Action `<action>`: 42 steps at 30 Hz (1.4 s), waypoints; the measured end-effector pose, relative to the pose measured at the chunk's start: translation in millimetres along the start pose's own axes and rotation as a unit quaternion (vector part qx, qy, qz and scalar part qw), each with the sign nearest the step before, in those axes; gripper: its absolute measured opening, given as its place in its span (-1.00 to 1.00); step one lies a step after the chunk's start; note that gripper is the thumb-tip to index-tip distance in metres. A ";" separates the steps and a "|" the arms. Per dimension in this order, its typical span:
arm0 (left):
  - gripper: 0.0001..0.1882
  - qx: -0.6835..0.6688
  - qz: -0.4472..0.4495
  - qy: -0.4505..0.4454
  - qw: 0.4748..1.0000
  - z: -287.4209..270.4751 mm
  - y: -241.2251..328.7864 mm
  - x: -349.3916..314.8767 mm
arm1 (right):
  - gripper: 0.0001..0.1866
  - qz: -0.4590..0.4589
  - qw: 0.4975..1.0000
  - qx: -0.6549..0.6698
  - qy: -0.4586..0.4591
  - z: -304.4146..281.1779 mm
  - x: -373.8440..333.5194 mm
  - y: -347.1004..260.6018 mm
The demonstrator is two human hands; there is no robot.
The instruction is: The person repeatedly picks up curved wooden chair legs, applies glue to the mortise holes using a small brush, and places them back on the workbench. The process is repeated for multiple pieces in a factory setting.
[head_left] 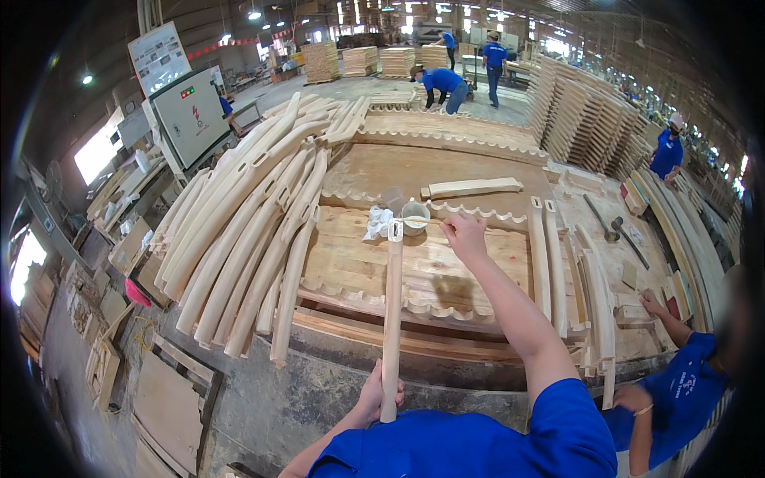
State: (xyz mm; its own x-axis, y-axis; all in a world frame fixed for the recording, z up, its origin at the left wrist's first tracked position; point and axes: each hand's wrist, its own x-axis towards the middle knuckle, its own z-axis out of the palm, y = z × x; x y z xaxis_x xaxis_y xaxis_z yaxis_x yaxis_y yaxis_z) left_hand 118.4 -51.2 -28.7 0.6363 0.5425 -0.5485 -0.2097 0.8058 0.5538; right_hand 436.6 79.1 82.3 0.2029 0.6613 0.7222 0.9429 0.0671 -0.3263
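Note:
My left hand (374, 394) is closed round the lower end of a long pale wooden leg (392, 319), which points away from me. An oblong slot is cut in the leg's far end. Between the pinched fingers of my right hand (464, 237) is a thin stick (426, 221), its tip reaching left to the slotted end; whether it touches the slot I cannot tell. Just behind the stick stands a whitish cup (415, 211), its contents unclear. A crumpled white cloth (377, 224) lies left of the slot.
Slotted wooden legs (247, 215) are heaped at left. Scalloped wooden strips (470, 211) cross the table. Several pieces (546, 263), hammers (613, 231) and a co-worker (677, 394) are at right. A grey cabinet (190, 115) and stacked wood (586, 115) stand farther back.

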 end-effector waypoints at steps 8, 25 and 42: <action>-0.48 0.023 -0.009 0.014 1.000 3.5 0.3 -2.1 | -0.91 -0.048 0.998 -0.016 -0.025 -7.2 -22.3 -5.7; -0.55 0.006 0.021 0.016 1.000 15.2 3.0 -10.2 | -0.91 -0.450 0.817 -0.348 -0.091 -16.1 89.5 -98.5; -0.54 0.004 0.018 0.023 1.000 16.8 0.7 -12.6 | -0.90 -0.330 0.868 -0.339 -0.151 -17.3 82.9 -78.4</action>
State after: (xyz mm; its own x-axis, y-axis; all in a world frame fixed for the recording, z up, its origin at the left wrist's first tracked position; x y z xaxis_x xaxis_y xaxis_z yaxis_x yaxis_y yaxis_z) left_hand 122.6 -61.4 -10.9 0.5937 0.5811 -0.5567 -0.2258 0.7842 0.5779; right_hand 384.0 115.7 178.3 -0.4219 0.8186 0.3898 0.7875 0.1178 0.6050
